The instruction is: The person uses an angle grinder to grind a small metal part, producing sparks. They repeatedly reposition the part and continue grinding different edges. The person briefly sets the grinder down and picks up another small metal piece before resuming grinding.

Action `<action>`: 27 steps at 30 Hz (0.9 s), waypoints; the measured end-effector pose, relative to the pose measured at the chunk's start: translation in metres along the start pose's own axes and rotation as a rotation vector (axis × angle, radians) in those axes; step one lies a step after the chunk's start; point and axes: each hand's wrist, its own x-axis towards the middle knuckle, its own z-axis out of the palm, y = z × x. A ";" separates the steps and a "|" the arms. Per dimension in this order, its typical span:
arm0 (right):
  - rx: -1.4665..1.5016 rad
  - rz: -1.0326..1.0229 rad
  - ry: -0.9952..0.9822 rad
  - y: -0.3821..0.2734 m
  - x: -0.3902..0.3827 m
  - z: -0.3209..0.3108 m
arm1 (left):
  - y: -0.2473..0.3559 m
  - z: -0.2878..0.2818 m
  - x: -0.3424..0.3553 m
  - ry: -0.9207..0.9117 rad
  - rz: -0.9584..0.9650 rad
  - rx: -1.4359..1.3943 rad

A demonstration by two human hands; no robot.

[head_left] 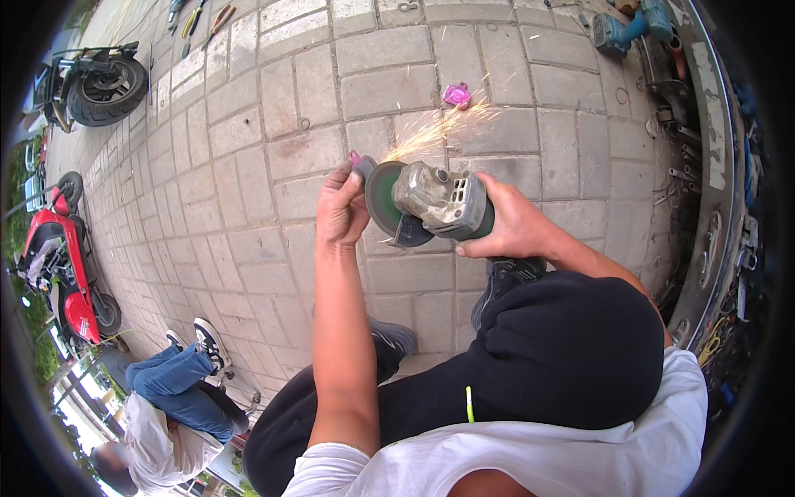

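Observation:
My right hand (pixel 515 219) is wrapped round the body of a worn grey angle grinder (pixel 435 197). Its greenish disc (pixel 383 200) faces left. Between the fingers and thumb of my left hand (pixel 341 209) is a small grey piece with a pinkish tip (pixel 363 166); its exact kind is unclear. The piece meets the upper left edge of the disc, and orange sparks (pixel 435 137) fly from there up and to the right. A crumpled pink object (pixel 457 95) lies on the paving beyond the grinder.
Brick paving (pixel 290 157) spreads around my feet. Pliers (pixel 219 22) and a teal cordless tool (pixel 613 35) lie at the far side. A metal rack (pixel 704 248) with sockets runs along the right. Leftward are a motorcycle wheel (pixel 106 89), a red scooter (pixel 70 265) and a seated person (pixel 178 406).

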 end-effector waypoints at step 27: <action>0.030 0.006 -0.013 0.002 0.002 0.001 | 0.000 0.002 -0.001 0.008 -0.008 0.014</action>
